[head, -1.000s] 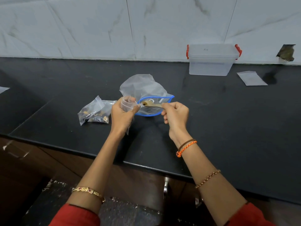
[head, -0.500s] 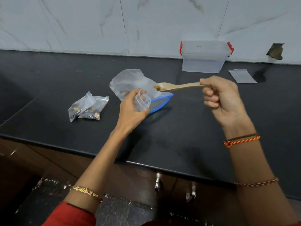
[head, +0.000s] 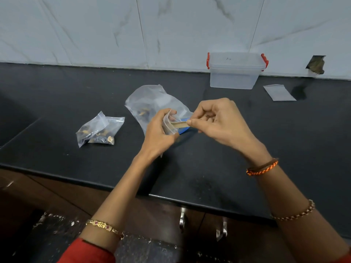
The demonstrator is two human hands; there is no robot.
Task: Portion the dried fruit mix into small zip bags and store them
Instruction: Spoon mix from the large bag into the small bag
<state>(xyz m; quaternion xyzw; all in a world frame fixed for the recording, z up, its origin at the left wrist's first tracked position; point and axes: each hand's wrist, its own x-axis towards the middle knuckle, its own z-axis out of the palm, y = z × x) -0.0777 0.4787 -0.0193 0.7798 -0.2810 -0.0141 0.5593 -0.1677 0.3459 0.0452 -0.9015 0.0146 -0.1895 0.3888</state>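
Over a black table (head: 209, 168), the left hand (head: 157, 133) grips a small zip bag (head: 169, 126) open. The right hand (head: 218, 122) pinches a wooden spoon (head: 180, 124), its bowl inside that bag. The big fruit bag (head: 152, 103) lies just behind; 2 filled bags (head: 98, 130) lie to the left.

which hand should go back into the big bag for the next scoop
Right. The right hand already grips the wooden spoon, while the left hand holds the small zip bag open, and the big bag lies just behind both.
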